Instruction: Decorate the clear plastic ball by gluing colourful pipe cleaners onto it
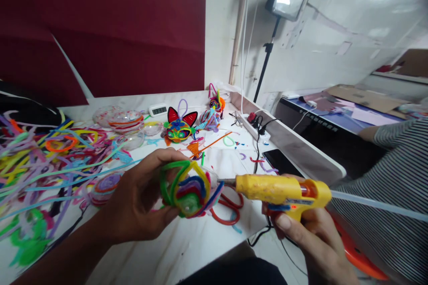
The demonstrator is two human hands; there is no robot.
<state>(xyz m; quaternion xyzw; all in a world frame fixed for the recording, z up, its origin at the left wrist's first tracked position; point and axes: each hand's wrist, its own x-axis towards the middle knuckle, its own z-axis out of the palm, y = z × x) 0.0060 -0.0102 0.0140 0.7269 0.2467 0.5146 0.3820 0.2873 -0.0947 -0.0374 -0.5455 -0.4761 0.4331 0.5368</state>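
My left hand is closed around a small round craft piece made of coiled pipe cleaners in green, yellow, red and blue, held above the white table. My right hand grips a yellow hot glue gun. Its metal nozzle touches the right side of the craft piece. A clear glue stick juts out of the gun's back toward the right. A red light glows on the gun's handle.
A heap of loose coloured pipe cleaners covers the table's left. Finished pipe-cleaner figures, clear plastic dishes, a small digital clock, a power strip and a phone lie behind. Another person's striped sleeve is at right.
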